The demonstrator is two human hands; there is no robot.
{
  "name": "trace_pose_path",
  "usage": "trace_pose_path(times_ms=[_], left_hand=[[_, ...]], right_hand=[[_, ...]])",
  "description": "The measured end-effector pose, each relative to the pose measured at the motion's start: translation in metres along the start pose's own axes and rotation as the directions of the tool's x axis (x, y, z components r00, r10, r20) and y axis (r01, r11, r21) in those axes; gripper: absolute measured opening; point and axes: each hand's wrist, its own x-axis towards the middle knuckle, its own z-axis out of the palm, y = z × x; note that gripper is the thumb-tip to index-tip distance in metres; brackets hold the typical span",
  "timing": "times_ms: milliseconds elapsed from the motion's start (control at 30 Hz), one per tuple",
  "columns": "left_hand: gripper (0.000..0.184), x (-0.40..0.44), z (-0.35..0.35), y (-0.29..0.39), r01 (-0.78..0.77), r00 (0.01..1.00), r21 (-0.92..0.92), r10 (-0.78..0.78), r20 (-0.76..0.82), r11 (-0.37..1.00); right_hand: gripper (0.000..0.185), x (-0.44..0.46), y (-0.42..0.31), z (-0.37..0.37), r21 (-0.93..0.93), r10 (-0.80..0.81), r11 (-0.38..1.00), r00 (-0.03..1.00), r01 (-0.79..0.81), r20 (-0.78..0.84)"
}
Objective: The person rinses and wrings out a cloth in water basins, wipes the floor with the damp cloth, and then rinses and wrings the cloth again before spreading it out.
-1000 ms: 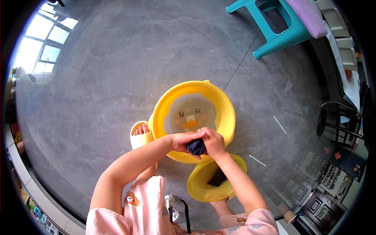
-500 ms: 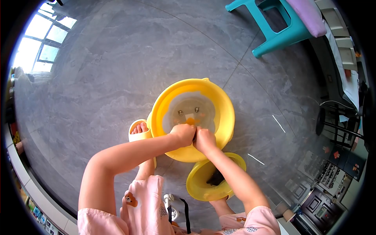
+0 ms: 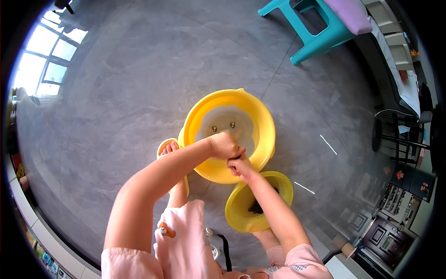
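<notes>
My left hand [image 3: 226,145] is closed in a fist over the near part of a large yellow basin [image 3: 267,128]. Right against it, slightly lower, my right hand [image 3: 240,168] is closed too, its fingers curled. A small dark patch shows between the two hands, but the fingers hide what it is. The basin seems to hold clear water, with a duck-like face on its bottom partly covered by my left hand. Beneath my right forearm stands a smaller yellow basin [image 3: 236,217], tilted in view, with a dark, cloth-like bundle [image 3: 256,207] inside.
A teal plastic stool [image 3: 320,39] with a pink cushion [image 3: 348,16] stands at the upper right. My foot in a yellow slipper [image 3: 166,148] is left of the large basin. Wheeled black furniture [image 3: 378,139] is at the right, and a white cabinet edge [image 3: 28,209] runs along the left.
My hands have shifted, the left turning over and rising above the right. Less of the dark thing between them shows. The view has moved slightly.
</notes>
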Motion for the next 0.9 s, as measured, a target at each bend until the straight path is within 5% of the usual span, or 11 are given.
trace_pose_path(times_ms=[67, 133, 200, 333, 367, 467, 533, 700, 733, 833, 900], left_hand=[[0.013, 0.005, -0.012, 0.009, 0.212, 0.977, 0.092, -0.21, -0.037, 0.973], [0.038, 0.007, -0.033, 0.014, 0.591, 0.803, -0.08, -0.576, 0.151, 0.803], [0.049, -0.002, -0.056, 0.028, 0.738, 0.637, -0.324, -0.77, 0.042, 0.592], [0.064, -0.044, -0.084, 0.045, 0.45, 0.479, -0.754, -0.842, -0.247, 0.478], [0.071, -0.058, -0.09, 0.053, 0.304, 0.372, -0.938, -0.927, -0.043, 0.166], [0.051, -0.107, -0.132, 0.095, -0.3, 0.228, -0.953, -0.973, -0.017, -0.054], [0.035, -0.148, -0.143, 0.112, -0.472, 0.156, -0.882, -0.986, -0.061, -0.02], [0.039, -0.223, -0.175, 0.178, -0.381, -0.008, -0.924, -1.0, 0.017, -0.012], [0.041, -0.235, -0.175, 0.191, -0.222, -0.084, -0.971, -0.994, -0.077, 0.094], [0.044, -0.262, -0.164, 0.207, 0.316, -0.239, -0.902, -0.895, -0.377, 0.295], [0.036, -0.278, -0.157, 0.221, 0.398, -0.329, -0.869, -0.839, -0.434, 0.293]], right_hand=[[0.015, 0.004, -0.011, -0.007, -0.222, -0.137, 0.967, 0.99, 0.125, -0.038], [0.032, -0.006, -0.023, -0.008, 0.059, -0.187, 0.981, 0.982, 0.187, -0.005], [0.041, -0.023, -0.038, -0.002, 0.364, -0.292, 0.892, 0.956, 0.269, 0.011], [0.035, -0.041, -0.058, 0.039, 0.298, -0.51, 0.808, 0.857, 0.508, -0.077], [0.033, -0.046, -0.063, 0.054, 0.287, -0.501, 0.814, 0.861, 0.504, -0.09], [0.023, -0.071, -0.079, 0.109, 0.176, -0.531, 0.83, 0.846, 0.53, -0.042], [0.019, -0.092, -0.085, 0.151, 0.093, -0.549, 0.834, 0.836, 0.544, 0.027], [0.021, -0.111, -0.064, 0.233, -0.248, -0.715, 0.641, 0.682, 0.727, 0.151], [0.022, -0.115, -0.053, 0.245, -0.318, -0.755, 0.559, 0.628, 0.766, 0.187], [0.024, -0.138, -0.026, 0.268, -0.316, -0.71, 0.598, 0.669, 0.737, 0.218], [0.022, -0.154, -0.01, 0.279, -0.239, -0.693, 0.624, 0.668, 0.744, 0.269]])
